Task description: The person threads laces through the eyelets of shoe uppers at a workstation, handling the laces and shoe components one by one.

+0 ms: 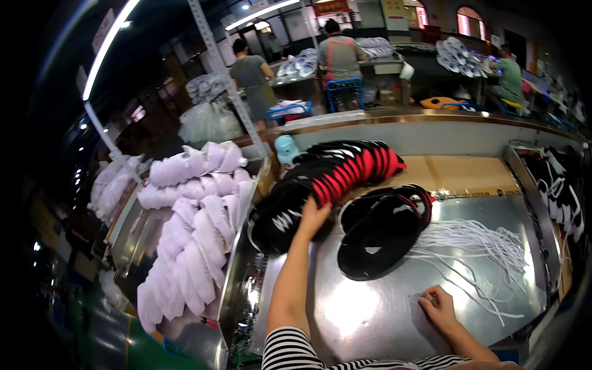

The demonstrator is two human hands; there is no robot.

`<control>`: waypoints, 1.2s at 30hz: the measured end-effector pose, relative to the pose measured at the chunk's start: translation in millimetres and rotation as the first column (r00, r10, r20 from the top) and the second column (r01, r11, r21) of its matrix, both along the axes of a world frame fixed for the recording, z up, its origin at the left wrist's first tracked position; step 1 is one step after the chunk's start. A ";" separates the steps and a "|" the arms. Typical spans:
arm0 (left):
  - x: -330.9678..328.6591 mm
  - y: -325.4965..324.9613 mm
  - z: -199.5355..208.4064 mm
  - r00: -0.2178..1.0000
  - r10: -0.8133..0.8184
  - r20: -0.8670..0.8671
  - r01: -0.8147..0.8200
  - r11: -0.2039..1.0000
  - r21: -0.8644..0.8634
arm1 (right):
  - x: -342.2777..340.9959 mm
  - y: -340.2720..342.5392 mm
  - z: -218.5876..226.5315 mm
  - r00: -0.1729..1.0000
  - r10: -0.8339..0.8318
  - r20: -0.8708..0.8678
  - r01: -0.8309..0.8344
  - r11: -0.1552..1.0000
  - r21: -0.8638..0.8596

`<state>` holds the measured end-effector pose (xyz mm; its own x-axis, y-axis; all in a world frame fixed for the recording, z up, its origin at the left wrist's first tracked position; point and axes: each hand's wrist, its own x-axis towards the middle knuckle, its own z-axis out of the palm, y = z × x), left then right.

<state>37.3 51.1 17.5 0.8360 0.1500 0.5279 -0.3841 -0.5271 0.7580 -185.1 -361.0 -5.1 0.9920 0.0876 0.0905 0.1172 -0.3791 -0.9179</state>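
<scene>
The left grip (pixel 315 216) touches the near part of a row of black-and-red shoes (pixel 354 176), its fingers against their edges; whether it pinches one or only steadies them, I cannot tell. The row seems nested so that many fit in little room. The right grip (pixel 440 308) hangs low over the counter (pixel 382 327), fingers curled narrow; whether anything small is pinched there is too blurred to tell. Between the grips, a little beyond the right one, lie more black shoes (pixel 376 250), overlapping. Beyond the right grip, white laces (pixel 484 246) are spread lengthwise, probably so single ones pull free easily. Farther past both grips lies a cardboard sheet (pixel 472 172). Left of the left grip, a metal tray (pixel 148 237) holds white shoes (pixel 197 246) in overlapping rows; far right of the right grip, a bin (pixel 538 222) holds black shoes with white lacing (pixel 558 191).
</scene>
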 end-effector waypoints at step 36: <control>-368.8 -276.9 -18.3 0.980 -0.182 0.082 0.090 0.769 0.633 | 119.5 71.1 4.5 0.907 0.216 0.361 0.015 0.841 -0.541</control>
